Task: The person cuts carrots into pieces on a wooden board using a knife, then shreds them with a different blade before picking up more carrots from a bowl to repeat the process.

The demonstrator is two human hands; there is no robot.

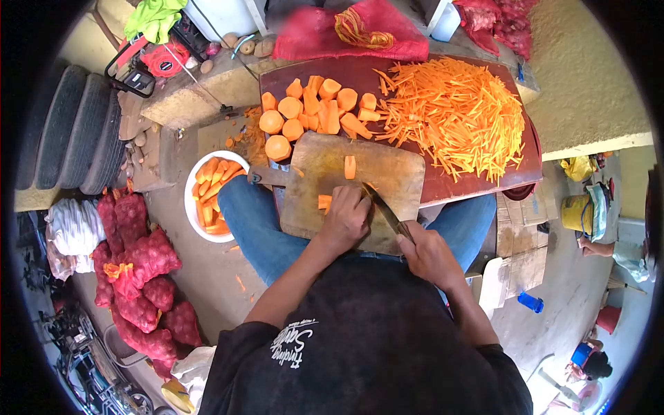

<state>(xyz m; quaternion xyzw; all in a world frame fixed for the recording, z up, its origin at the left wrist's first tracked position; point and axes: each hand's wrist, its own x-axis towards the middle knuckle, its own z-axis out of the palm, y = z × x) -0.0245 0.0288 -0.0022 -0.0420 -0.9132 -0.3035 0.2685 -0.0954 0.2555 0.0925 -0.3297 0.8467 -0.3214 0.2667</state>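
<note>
My right hand [430, 254] grips the handle of a knife [387, 213], its dark blade slanting across the wooden cutting board [311, 162]. The curled fingers of my left hand [348, 213] press down on a carrot piece against the blade, mostly hidden under them, with a thin orange bit showing beside the knife tip. One carrot chunk [350, 167] lies on the board just beyond my fingertips. Another small orange piece [324, 202] sits against the left side of that hand. The board rests across my lap, its handle pointing left.
A dark red table [408, 149] bears peeled carrot chunks [290, 107] at left and a heap of carrot sticks [456, 114] at right. By my left knee stands a white basin [190, 200] of carrots. Red net sacks [142, 277] and tires [66, 131] lie left; another person [622, 252] is far right.
</note>
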